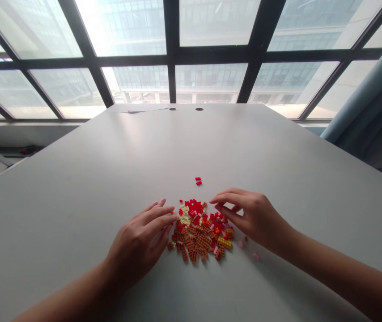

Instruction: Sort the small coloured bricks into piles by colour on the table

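Observation:
A pile of small toy building bricks (196, 237) lies on the white table, mostly brown, with red, cream, orange, yellow and pink ones among them. At its left edge is my left hand (142, 237), fingers stretched out and apart, the tips close to the cream and brown bricks. My right hand (244, 212) hovers over the pile's right side with its fingers curved and a gap between thumb and forefinger; nothing shows between them. Beyond the pile, two red bricks (198, 181) lie apart from the rest.
The white table (191, 147) stretches away to large black-framed windows. A few loose pink pieces (256, 256) lie below my right forearm. Two round holes (199, 109) and a flat sheet (147, 109) are at the far edge. A blue-grey curtain (372, 107) hangs at the right.

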`<state>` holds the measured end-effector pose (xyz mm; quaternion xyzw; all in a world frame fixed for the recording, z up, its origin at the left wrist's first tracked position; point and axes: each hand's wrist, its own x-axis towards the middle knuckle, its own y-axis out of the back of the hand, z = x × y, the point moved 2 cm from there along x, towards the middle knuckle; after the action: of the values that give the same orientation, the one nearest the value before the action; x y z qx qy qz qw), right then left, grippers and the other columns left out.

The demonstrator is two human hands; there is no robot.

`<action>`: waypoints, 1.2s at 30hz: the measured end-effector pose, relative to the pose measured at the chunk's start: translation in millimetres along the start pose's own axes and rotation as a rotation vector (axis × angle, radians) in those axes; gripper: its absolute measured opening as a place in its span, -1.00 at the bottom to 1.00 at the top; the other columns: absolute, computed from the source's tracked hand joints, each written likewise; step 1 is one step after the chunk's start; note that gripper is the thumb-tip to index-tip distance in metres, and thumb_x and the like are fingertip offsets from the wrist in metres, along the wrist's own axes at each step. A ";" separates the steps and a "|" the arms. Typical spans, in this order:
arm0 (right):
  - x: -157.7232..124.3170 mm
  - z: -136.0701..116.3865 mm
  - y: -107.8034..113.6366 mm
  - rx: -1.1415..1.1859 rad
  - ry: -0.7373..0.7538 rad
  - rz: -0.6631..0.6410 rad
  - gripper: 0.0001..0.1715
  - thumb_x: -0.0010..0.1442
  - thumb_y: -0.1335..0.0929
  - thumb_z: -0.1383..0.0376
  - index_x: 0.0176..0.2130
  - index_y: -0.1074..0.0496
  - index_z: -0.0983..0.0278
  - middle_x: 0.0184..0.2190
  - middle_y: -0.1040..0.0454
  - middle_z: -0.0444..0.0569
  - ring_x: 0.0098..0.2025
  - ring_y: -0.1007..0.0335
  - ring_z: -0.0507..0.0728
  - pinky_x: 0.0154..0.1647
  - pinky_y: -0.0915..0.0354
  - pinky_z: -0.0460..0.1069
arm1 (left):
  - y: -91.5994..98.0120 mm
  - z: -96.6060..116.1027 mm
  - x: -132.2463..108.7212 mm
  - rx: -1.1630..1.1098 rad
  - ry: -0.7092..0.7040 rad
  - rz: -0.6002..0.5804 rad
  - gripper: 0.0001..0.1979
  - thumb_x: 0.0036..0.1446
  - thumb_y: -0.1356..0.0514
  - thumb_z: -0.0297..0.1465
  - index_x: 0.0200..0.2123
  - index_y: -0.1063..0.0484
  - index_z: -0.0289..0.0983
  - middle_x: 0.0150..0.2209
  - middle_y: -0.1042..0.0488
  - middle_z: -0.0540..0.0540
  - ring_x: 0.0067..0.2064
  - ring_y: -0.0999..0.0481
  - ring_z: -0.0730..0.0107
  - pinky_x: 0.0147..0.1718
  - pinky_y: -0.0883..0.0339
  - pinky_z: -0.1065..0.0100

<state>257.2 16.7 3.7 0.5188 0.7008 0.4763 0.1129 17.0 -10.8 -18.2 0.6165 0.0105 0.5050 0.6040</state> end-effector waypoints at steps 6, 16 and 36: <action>21.0 -11.8 -20.1 -0.158 0.234 -0.067 -0.76 0.19 -0.31 0.44 -0.22 -0.54 0.22 -0.19 -0.56 -0.01 -0.15 -0.44 0.12 -0.16 -0.37 0.03 | 0.9 1.6 0.8 0.014 -0.009 -0.001 -0.76 0.18 -0.10 -0.52 -0.14 -0.49 -0.22 -0.10 -0.57 -0.09 0.05 -0.49 0.26 0.05 -0.41 0.23; 4.2 -33.8 -22.4 -0.054 0.438 -0.037 -0.75 0.28 -0.24 0.40 -0.19 -0.49 0.30 -0.24 -0.58 -0.01 -0.22 -0.41 0.07 -0.12 -0.25 0.02 | -0.4 1.1 -0.8 -0.001 0.002 -0.016 -0.77 0.18 -0.12 -0.52 -0.13 -0.48 -0.23 -0.09 -0.56 -0.09 0.08 -0.46 0.26 0.09 -0.37 0.23; -18.4 -46.3 -25.7 -0.135 0.390 0.005 -0.77 0.28 -0.24 0.35 -0.28 -0.49 0.22 -0.34 -0.58 -0.05 -0.30 -0.38 0.06 -0.19 -0.19 0.01 | -0.1 0.0 -1.8 -0.032 0.015 -0.012 -0.77 0.15 -0.13 -0.52 -0.15 -0.49 -0.22 -0.09 -0.56 -0.08 0.08 -0.46 0.24 0.10 -0.37 0.24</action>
<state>219.1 -24.3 1.5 0.4096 0.6747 0.6140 0.0083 16.2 -11.8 -19.3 0.6029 0.0107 0.5060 0.6168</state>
